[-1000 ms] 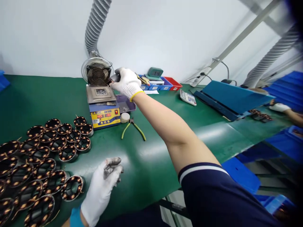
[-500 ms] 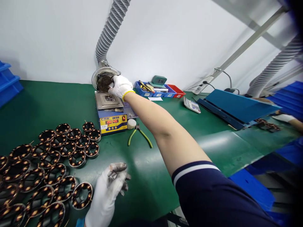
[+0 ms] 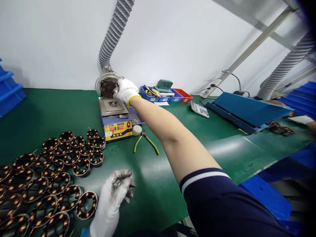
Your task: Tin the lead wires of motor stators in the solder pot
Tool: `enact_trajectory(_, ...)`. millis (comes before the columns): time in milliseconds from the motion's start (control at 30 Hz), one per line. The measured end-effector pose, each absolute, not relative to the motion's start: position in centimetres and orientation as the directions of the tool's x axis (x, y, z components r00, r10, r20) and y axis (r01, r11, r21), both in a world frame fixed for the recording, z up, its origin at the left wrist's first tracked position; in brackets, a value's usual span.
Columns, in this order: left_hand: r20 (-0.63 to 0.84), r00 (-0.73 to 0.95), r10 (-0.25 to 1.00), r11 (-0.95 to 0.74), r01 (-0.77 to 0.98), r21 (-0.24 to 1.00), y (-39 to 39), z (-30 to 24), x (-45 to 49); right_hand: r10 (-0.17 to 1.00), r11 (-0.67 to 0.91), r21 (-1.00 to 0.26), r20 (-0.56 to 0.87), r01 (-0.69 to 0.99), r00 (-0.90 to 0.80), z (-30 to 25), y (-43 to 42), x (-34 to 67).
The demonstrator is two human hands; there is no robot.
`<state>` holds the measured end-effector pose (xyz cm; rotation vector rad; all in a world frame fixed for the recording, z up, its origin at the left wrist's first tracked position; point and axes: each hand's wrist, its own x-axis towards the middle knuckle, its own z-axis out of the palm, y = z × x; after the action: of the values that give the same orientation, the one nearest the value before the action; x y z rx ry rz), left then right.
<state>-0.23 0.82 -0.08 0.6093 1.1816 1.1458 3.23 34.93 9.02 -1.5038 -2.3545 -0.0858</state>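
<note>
My right hand (image 3: 126,91), in a white knit glove with a yellow cuff, reaches out above the solder pot (image 3: 116,126), a blue and yellow unit with red digits. Its fingers are closed in a pinch, beside the round fume hood (image 3: 108,88); what they hold is too small and hidden to make out. My left hand (image 3: 115,194), in a white glove with grey-stained fingertips, hovers over the near part of the bench. Its fingers curl loosely, apart from the thumb, with nothing in them. Left of it stand rows of ring-shaped copper-wound stators (image 3: 87,205).
Green-handled cutting pliers (image 3: 146,143) lie beside a small white round container (image 3: 137,130). Behind are blue parts bins (image 3: 150,97), a red bin (image 3: 183,95), a clock (image 3: 165,84) and a calculator (image 3: 199,109). A co-worker's gloved hand (image 3: 301,119) shows at far right.
Both hands hold almost the same place and pose. The view has shifted slightly, and the pot's red digits read differently. The co-worker's hand at far right has moved a little.
</note>
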Motion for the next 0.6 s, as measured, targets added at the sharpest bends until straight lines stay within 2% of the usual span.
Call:
enact_trajectory(167, -0.335, -0.051, 0.941, 0.299, -0.339, 0.892, 0.6, -1.2, -0.4, 0.869, 0.422, -0.232, 0.378, 0.876, -0.318, 10.9, 34.6, 5.1)
enact_trajectory(267, -0.318, -0.132, 0.939, 0.257, -0.346, 0.902, 0.8, -1.2, -0.4, 0.878, 0.434, -0.372, 0.380, 0.820, -0.292, 11.6, 32.7, 6.6)
enact_trajectory(333, -0.299, -0.201, 0.933, 0.218, -0.348, 0.912, 1.0, -1.0, -0.2, 0.901, 0.422, -0.504, 0.326, 0.754, -0.287, 11.2, 30.3, 7.5)
enact_trajectory(433, -0.235, -0.285, 0.929, 0.137, -0.325, 0.936, 1.2, -1.1, 0.1, 0.942, 0.310, -0.748, 0.157, 0.587, -0.297, 8.9, 25.1, 8.3)
enact_trajectory(500, -0.153, -0.338, 0.929, 0.060, -0.270, 0.961, 1.2, -1.6, 0.4, 0.946, 0.128, -0.889, -0.025, 0.439, -0.324, 6.8, 20.8, 8.4)
enact_trajectory(600, -0.029, -0.405, 0.914, -0.017, -0.112, 0.994, 1.0, -2.8, 0.7, 0.874, -0.201, -0.946, -0.290, 0.254, -0.390, 3.6, 14.1, 8.4)
